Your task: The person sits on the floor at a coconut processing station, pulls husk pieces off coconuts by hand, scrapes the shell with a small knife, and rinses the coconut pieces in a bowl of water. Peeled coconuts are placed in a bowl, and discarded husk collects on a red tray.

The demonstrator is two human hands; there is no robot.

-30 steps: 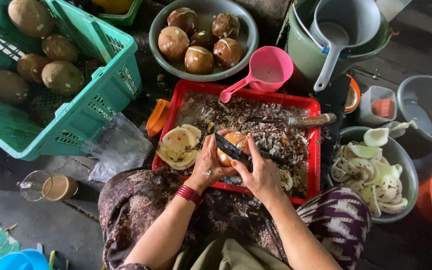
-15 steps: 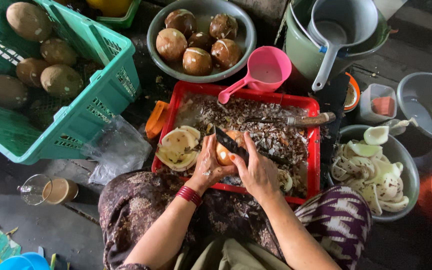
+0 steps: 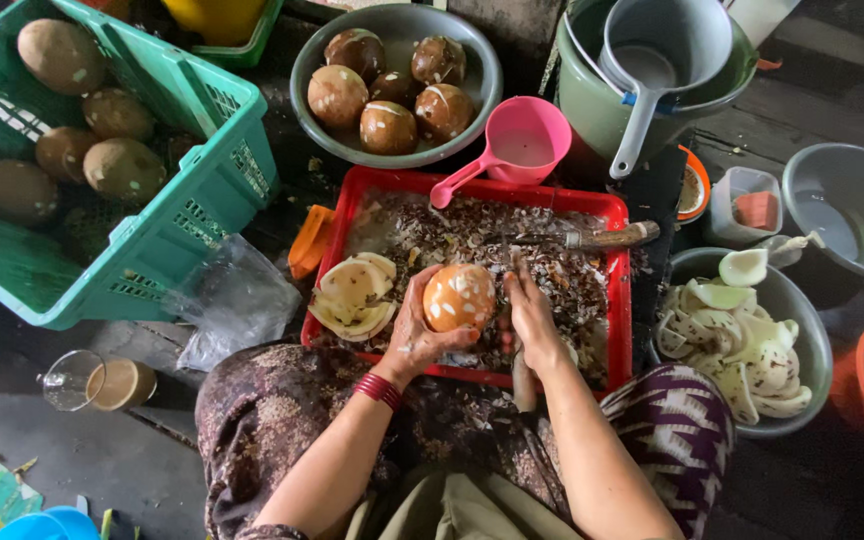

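Since the earlier frame the knife that lay across the fruit has dropped away to the right, and the round fruit (image 3: 459, 297) has turned so that its orange-brown, white-flecked face now looks up at the camera. The left hand (image 3: 414, 335) cups it from below and behind, fingers wrapped in a closed grip, holding it just above the red tray (image 3: 612, 215), near the tray's front edge. The right hand (image 3: 532, 320) sits just beside the fruit, closed around a knife handle (image 3: 523, 380) that juts back toward the lap; the blade itself is hidden, so I cannot tell where it points. Judging by this, the paring step is in hand: the fruit is being turned to find skin that remains, and the next cut calls for a steady cupped hold and a shallow stroke away from the left thumb. The tray is littered with dry, flaky brown shavings, with a fan of pale, smooth, curved slices (image 3: 355, 297) at its left. A second knife (image 3: 592, 238) with a wooden handle lies across the parings. Beyond it, a grey bowl (image 3: 472, 50) holds more part-peeled round fruits, dark and glossy, and a pink plastic scoop (image 3: 524, 140) rests beside it. A green slatted basket (image 3: 192, 200) carries rough, dull-skinned whole ones.
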